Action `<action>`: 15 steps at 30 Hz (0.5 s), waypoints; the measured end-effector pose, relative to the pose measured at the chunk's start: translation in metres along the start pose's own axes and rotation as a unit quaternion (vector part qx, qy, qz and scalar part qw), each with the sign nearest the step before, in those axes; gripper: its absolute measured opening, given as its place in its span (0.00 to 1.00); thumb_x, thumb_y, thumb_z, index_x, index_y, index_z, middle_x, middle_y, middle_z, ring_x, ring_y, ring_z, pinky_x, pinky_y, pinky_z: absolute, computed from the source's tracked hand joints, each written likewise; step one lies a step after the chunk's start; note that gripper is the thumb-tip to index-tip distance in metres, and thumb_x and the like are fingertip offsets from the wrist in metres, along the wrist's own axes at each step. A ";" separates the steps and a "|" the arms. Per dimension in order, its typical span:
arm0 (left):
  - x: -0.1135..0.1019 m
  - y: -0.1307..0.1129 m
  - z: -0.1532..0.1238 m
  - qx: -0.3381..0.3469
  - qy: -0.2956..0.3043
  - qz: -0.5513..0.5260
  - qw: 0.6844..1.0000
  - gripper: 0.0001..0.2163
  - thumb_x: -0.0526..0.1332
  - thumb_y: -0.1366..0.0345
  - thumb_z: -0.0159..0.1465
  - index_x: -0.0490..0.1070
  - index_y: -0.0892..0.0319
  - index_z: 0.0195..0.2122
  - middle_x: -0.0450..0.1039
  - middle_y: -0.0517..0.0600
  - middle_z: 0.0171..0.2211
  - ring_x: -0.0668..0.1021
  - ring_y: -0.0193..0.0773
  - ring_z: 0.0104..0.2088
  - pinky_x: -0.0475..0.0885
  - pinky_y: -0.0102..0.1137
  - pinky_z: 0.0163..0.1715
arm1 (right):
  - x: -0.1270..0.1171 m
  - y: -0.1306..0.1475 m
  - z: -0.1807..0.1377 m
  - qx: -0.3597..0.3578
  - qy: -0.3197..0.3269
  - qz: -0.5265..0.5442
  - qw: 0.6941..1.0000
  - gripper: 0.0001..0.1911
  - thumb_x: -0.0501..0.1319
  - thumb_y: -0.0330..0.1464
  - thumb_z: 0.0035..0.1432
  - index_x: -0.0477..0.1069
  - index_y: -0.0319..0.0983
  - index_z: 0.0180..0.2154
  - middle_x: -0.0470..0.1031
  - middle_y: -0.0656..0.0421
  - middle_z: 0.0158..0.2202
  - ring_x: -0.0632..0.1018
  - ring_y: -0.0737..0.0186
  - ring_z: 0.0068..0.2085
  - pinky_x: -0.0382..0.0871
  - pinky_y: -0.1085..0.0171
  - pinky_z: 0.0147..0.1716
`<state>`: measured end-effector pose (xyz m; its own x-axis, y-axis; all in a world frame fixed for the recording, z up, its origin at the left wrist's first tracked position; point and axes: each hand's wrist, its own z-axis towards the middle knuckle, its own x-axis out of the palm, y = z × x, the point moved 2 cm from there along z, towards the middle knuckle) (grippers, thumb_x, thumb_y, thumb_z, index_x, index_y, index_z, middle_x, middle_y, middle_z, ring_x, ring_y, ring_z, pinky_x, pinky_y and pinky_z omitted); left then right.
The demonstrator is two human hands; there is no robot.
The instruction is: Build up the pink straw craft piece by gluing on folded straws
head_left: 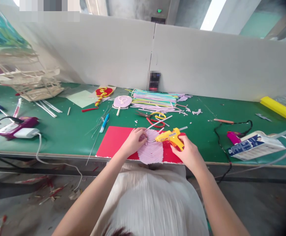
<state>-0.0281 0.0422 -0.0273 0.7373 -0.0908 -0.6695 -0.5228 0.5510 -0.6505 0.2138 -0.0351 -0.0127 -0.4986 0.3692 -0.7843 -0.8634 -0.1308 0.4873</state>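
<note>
My right hand (pixel 188 150) is wrapped around the handle of a yellow hot glue gun (pixel 169 136). Its nozzle points left, at the middle of a lilac leaf-shaped piece (pixel 151 152) built from close rows of pipe cleaners. On the piece's left side, my left hand (pixel 136 141) has its fingers pinched at the near end of a lilac pipe cleaner (pixel 159 123); the fingertips partly hide the grip. Beneath the piece lies a red board (pixel 115 141) at the table's front edge. Red-handled scissors (pixel 155 123) and yellow-handled pliers (pixel 159 115) lie just beyond it.
Bundles of coloured pipe cleaners (pixel 155 101) lie at the back, beside a lilac round fan shape (pixel 122 102) and a red-yellow one (pixel 104 92). A blue pen (pixel 104 123) and thin wires are left. Power strips with cables (pixel 22 127) and a carton (pixel 256 146) flank the table (pixel 199 111).
</note>
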 end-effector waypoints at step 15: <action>0.000 0.000 0.001 -0.017 0.007 -0.004 1.000 0.05 0.60 0.73 0.57 0.71 0.57 0.33 0.71 0.54 0.52 0.75 0.43 0.49 0.68 0.42 0.53 | 0.006 -0.002 -0.001 0.011 0.019 -0.002 1.000 0.13 0.57 0.39 0.52 0.65 0.42 0.40 0.78 0.52 0.37 0.79 0.55 0.33 0.71 0.61 0.31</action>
<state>-0.0276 0.0429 -0.0269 0.7364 -0.1066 -0.6681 -0.5304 0.5221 -0.6679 0.2124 -0.0334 -0.0190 -0.4984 0.3344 -0.7999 -0.8635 -0.1095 0.4923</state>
